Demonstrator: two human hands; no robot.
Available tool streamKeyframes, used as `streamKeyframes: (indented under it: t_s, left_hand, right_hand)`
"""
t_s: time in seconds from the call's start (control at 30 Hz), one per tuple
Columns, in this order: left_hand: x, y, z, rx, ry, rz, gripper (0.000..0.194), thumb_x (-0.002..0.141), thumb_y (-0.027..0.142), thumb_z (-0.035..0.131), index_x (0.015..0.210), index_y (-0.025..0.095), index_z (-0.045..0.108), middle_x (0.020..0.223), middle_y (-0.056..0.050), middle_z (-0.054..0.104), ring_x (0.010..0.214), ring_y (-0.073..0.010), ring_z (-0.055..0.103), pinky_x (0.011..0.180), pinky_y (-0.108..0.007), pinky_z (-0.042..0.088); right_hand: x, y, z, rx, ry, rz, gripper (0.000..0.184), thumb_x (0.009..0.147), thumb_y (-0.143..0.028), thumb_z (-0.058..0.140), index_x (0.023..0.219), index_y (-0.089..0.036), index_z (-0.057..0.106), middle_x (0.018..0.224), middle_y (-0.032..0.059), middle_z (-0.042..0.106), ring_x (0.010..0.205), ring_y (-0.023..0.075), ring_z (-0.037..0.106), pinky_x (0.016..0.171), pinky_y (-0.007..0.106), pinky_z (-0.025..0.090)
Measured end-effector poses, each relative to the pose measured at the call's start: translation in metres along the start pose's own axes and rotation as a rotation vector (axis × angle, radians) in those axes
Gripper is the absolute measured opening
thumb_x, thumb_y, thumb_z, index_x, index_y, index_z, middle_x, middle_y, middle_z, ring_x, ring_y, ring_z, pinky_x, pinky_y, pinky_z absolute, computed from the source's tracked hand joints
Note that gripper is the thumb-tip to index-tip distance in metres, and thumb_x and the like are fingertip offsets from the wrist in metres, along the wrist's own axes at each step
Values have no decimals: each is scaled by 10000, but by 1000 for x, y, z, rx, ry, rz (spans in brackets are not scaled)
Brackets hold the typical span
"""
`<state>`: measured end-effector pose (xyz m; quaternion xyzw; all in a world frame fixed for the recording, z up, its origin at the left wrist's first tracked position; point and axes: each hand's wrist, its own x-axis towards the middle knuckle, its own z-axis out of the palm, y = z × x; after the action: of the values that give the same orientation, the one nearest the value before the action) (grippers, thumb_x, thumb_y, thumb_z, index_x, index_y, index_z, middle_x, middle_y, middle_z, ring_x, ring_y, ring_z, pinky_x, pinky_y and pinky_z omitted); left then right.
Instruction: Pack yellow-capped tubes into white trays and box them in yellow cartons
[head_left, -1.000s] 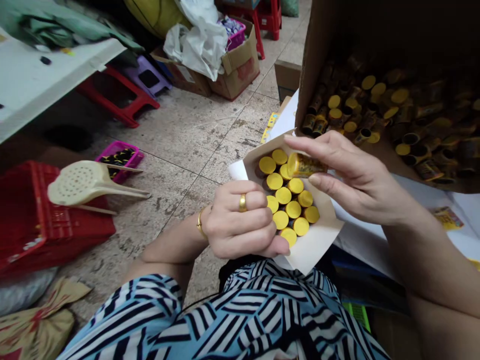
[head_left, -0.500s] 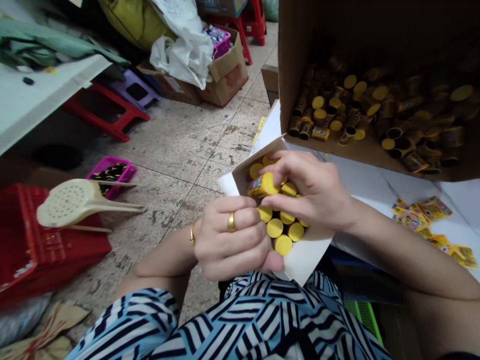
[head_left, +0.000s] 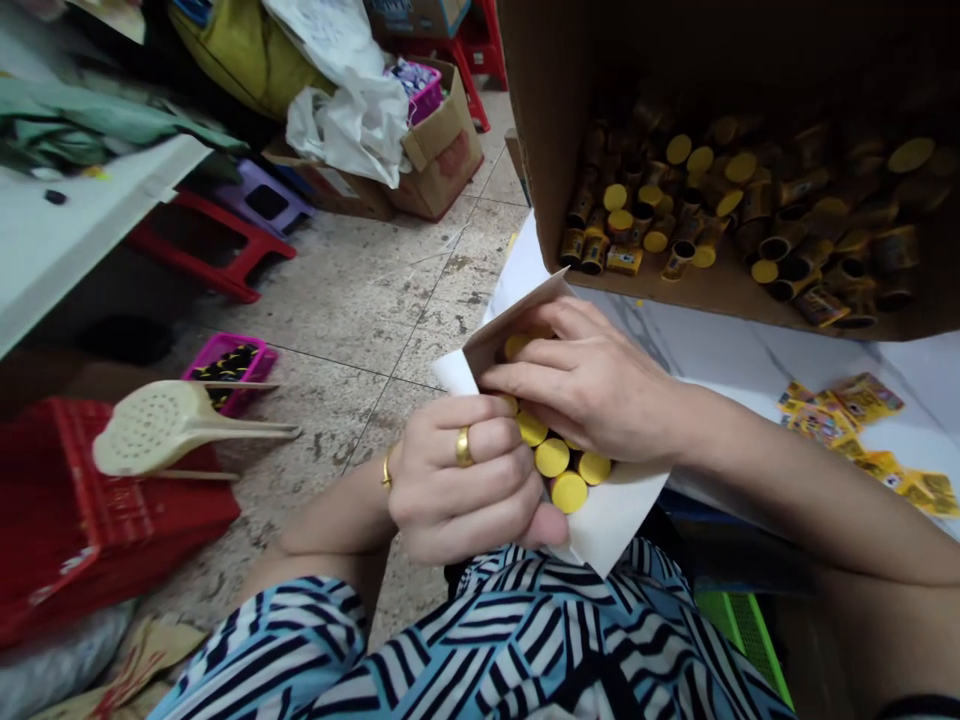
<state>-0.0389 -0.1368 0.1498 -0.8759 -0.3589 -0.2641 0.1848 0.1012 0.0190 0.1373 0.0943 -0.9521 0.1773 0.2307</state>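
My left hand [head_left: 465, 480], with a gold ring, is wrapped round the near left wall of a small white cardboard box [head_left: 619, 510] held against my lap. Inside it, small tubes with yellow caps [head_left: 552, 457] stand packed together, cap ends up. My right hand [head_left: 592, 380] reaches into the far part of this box, over the tubes. Its fingers are bent down among them, and the fingertips are hidden, so whether a tube is between them does not show.
A big carton [head_left: 712, 290] lying open on the marbled white table holds many loose tubes. Yellow printed packets [head_left: 844, 415] lie right of it. On the left are a red crate [head_left: 150, 530], a cream stool [head_left: 157, 425], a pink basket [head_left: 247, 395] and a white table [head_left: 90, 220].
My right hand has moved down and left into the box; the tube it pinched before is out of sight under the fingers. My left hand keeps its hold. The view has shifted slightly.
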Motion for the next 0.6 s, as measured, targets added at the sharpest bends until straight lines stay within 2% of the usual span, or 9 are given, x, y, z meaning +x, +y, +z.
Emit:
streamKeyframes:
  t_s: [0.07, 0.17, 0.23, 0.33, 0.4, 0.47, 0.53, 0.6]
  left_hand:
    - [-3, 0, 2, -8, -3, -7, 382, 872, 501, 720, 643, 200, 666, 618, 4, 649, 577, -127, 619, 574, -320, 603]
    - [-6, -1, 4, -13, 3, 4, 370, 874, 492, 719, 654, 201, 654, 624, 2, 644, 590, -130, 621, 596, -319, 605]
    - [-7, -1, 4, -21, 35, 9, 365, 871, 480, 725, 658, 193, 648, 623, -6, 637, 594, -137, 618, 596, -326, 601]
    - [-12, -3, 5, -25, 68, -13, 366, 866, 469, 732, 662, 175, 652, 634, -22, 642, 611, -149, 620, 598, -339, 592]
    - [-17, -4, 6, -9, 107, -24, 379, 886, 488, 704, 669, 183, 647, 645, -17, 649, 625, -146, 622, 605, -332, 588]
    - [-25, -4, 6, 19, 161, -19, 403, 908, 531, 660, 677, 201, 633, 646, -6, 648, 636, -138, 623, 611, -314, 586]
    - [-34, 0, 7, 31, 192, -39, 422, 911, 577, 633, 692, 217, 622, 648, 1, 650, 639, -132, 622, 618, -304, 589]
    - [-41, 10, 9, 28, 194, -188, 463, 911, 637, 592, 697, 228, 611, 635, -2, 643, 626, -137, 622, 620, -313, 594]
  right_hand:
    - [-2, 2, 4, -12, 0, -37, 290, 1050, -245, 476, 1227, -185, 698, 1079, 67, 747, 1256, 277, 504, 1122, 499, 377]
    - [-1, -1, 8, -64, -17, -43, 270, 1043, -213, 480, 1121, -178, 736, 1054, 70, 745, 1238, 278, 517, 1131, 500, 382]
    - [0, -2, 4, -49, 34, -31, 264, 1040, -240, 496, 1064, -180, 752, 1047, 71, 738, 1134, 254, 573, 1029, 449, 469]
    - [-1, 7, -21, -4, 153, 38, 268, 1034, -315, 521, 1060, -198, 762, 1088, 71, 729, 1007, 203, 639, 891, 367, 531]
    - [-8, 24, -45, -121, 202, 256, 291, 1033, -345, 510, 1087, -209, 761, 1105, 79, 729, 996, 202, 661, 881, 357, 523]
    - [-19, 51, -63, -360, 178, 595, 340, 1020, -398, 507, 1124, -189, 754, 1081, 113, 738, 981, 239, 674, 867, 380, 502]
    - [-32, 81, -68, -551, 26, 877, 422, 979, -469, 543, 1184, -151, 728, 1066, 174, 740, 965, 298, 681, 812, 402, 481]
    - [-40, 107, -58, -612, -157, 988, 497, 947, -474, 559, 1286, -126, 667, 1074, 228, 735, 949, 340, 686, 745, 396, 457]
